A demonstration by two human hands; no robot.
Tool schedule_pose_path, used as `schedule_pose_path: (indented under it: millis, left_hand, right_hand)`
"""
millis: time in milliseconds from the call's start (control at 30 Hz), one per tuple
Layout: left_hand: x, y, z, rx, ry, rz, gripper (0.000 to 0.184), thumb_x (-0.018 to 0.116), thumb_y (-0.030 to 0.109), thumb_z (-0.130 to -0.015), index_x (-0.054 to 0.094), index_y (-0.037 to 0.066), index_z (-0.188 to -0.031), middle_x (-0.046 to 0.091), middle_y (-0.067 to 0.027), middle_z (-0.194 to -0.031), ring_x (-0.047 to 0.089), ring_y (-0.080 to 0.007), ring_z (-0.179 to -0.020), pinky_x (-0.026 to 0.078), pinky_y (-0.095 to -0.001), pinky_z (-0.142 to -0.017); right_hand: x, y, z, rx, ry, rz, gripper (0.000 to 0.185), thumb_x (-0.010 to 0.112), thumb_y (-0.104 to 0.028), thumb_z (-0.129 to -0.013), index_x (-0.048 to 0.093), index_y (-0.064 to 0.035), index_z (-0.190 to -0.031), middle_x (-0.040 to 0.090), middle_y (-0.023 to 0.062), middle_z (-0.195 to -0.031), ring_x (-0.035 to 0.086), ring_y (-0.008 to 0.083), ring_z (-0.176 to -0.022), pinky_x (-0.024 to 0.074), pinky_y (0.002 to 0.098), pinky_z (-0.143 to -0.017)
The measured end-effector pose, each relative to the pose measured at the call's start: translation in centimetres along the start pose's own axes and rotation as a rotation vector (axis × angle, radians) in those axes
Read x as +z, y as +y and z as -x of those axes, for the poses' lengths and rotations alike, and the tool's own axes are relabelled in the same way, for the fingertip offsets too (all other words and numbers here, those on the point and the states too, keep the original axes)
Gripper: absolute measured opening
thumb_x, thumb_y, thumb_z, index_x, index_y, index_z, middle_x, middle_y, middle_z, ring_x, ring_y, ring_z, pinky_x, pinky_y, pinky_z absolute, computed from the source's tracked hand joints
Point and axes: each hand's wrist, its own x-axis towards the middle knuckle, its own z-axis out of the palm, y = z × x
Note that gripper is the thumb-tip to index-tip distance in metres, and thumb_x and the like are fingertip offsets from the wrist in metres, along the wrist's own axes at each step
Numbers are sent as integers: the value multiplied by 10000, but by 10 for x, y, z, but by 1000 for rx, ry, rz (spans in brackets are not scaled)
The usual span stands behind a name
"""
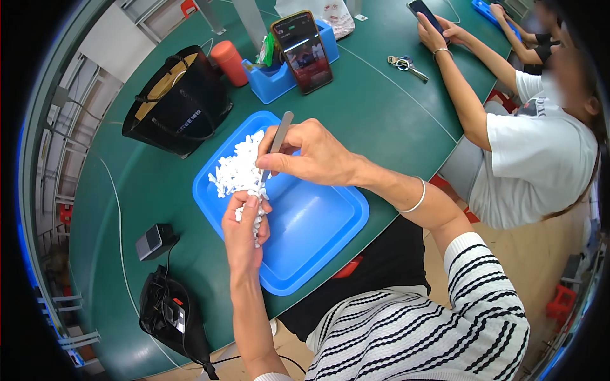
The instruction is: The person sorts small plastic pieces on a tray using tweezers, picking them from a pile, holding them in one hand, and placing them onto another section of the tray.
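A pile of small white pieces lies at the far left of the blue tray. My left hand is over the tray's left edge, fingers closed round several of the same white pieces. In my right hand is a slim metal tool that looks like tweezers, pinched between thumb and fingers. Its lower end points down at the pieces by my left fingertips; whether it grips one I cannot tell.
Beyond the tray stand a black bag, a red cylinder, and a phone leaning on a blue holder. A black pouch and a small dark box sit left, keys farther right. A person sits at right holding a phone.
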Motion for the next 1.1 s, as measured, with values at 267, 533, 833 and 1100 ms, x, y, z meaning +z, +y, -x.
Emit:
schedule_pose_path:
  millis: [267, 533, 833, 1100]
  left_hand:
    - [-2, 2, -1, -8, -6, 22, 132, 528, 186, -953, 514, 68, -897, 584, -53, -772, 417, -37, -458, 286, -164, -358]
    - [-4, 7, 2, 12, -70, 244, 139, 495, 197, -959, 515, 60, -972, 568, -71, -781, 389, -42, -431, 267, -157, -353]
    - [-7, 8, 3, 12, -159, 338, 182, 507, 227, -950, 511, 56, -1012, 557, -88, -782, 384, -45, -427, 249, -161, -344]
    - [-6, 4, 2, -9, -180, 256, 196, 495, 253, -968, 506, 58, -948, 554, -93, -777, 379, -45, -439, 255, -160, -353]
  right_hand:
    - [0, -1, 0, -24, -90, 6, 145, 650, -112, -859, 646, 32, -865, 647, 71, -868, 608, 129, -780, 508, 291, -721]
    - [-31, 21, -16, -34, 106, 279, 168, 615, -123, -878, 619, 33, -939, 658, 87, -820, 628, 122, -717, 488, 257, -643]
    - [-28, 25, -15, -14, -17, 624, 150, 615, -160, -866, 616, -42, -958, 656, 119, -739, 633, 259, -656, 479, 332, -613]
    - [-26, 29, -13, -18, -44, 722, 148, 624, -165, -847, 625, -64, -956, 670, 115, -822, 644, 287, -746, 499, 357, -664]
